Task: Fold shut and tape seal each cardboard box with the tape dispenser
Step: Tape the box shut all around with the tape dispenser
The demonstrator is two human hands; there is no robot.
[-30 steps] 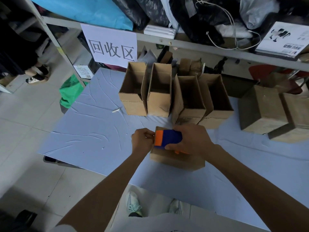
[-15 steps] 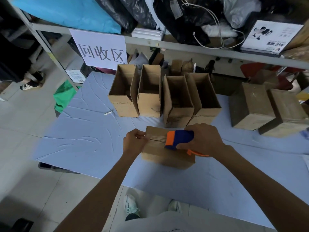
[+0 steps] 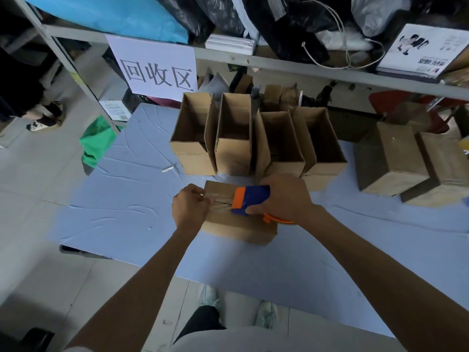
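The blue-covered desk (image 3: pixel 121 199) is cut off at the right. Along its far side stand four open boxes (image 3: pixel 233 153), with two closed boxes (image 3: pixel 390 158) to their right. Just nearer lies the folded-shut cardboard box (image 3: pixel 236 227). The right end of its top is hidden under the right hand (image 3: pixel 284 199), whose grip wraps the blue-and-orange tape dispenser (image 3: pixel 250 200) on the seam. The left hand (image 3: pixel 190 207) has its grip curled round the box's left end; any tape is hard to make out. A sign (image 3: pixel 154 67) reads 回收区.
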